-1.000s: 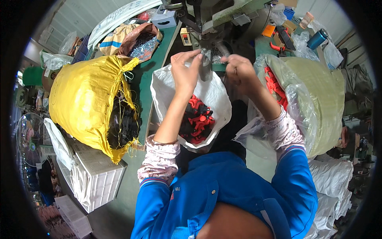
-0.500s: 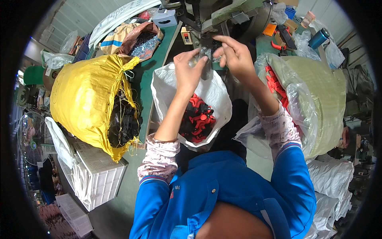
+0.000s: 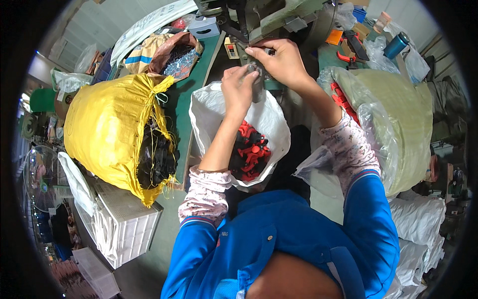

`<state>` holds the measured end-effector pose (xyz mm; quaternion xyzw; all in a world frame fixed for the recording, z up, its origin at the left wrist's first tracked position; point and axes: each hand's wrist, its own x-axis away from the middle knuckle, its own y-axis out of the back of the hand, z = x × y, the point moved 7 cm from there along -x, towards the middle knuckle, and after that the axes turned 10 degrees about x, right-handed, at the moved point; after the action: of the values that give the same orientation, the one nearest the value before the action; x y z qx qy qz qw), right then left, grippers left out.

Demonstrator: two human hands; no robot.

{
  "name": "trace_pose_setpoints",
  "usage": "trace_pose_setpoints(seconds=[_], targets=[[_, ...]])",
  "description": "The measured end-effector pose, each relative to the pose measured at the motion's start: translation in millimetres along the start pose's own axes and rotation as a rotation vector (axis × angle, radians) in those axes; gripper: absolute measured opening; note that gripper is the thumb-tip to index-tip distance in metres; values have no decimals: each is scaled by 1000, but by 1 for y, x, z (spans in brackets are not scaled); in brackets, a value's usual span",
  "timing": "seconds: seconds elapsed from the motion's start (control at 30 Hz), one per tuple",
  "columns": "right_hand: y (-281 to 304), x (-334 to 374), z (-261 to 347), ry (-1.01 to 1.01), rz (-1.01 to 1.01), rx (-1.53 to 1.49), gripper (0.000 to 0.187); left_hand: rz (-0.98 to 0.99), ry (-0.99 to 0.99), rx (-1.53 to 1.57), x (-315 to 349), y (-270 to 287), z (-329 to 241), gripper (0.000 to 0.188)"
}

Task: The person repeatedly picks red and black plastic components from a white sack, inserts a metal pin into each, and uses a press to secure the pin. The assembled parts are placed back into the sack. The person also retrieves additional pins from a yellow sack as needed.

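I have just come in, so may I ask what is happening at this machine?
A person works at a press-like machine with bare hands. The left hand is at the upright metal post; the right hand is higher, close under the machine's head. Whether either holds a small piece cannot be told. Below, an open white sack contains red and black parts. A yellow sack with black parts lies to the left.

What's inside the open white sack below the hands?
Red and black parts lie in the white sack; the pile hides what's beneath, and the left forearm covers some.
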<state>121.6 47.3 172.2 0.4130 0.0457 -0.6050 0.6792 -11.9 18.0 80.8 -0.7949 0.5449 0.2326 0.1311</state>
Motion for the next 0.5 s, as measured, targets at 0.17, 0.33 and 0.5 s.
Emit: trace_pose_setpoints(seconds=[0.17, 0.33, 0.5], targets=[[7, -6, -3, 118, -13, 107, 21, -125, 48, 0, -7, -1, -9, 28], [5, -10, -10, 89, 1, 74, 21, -152, 42, -8, -13, -3, -7, 27], [9, -15, -17, 68, 26, 48, 24, 166, -5, -7, -23, -16, 2, 26]])
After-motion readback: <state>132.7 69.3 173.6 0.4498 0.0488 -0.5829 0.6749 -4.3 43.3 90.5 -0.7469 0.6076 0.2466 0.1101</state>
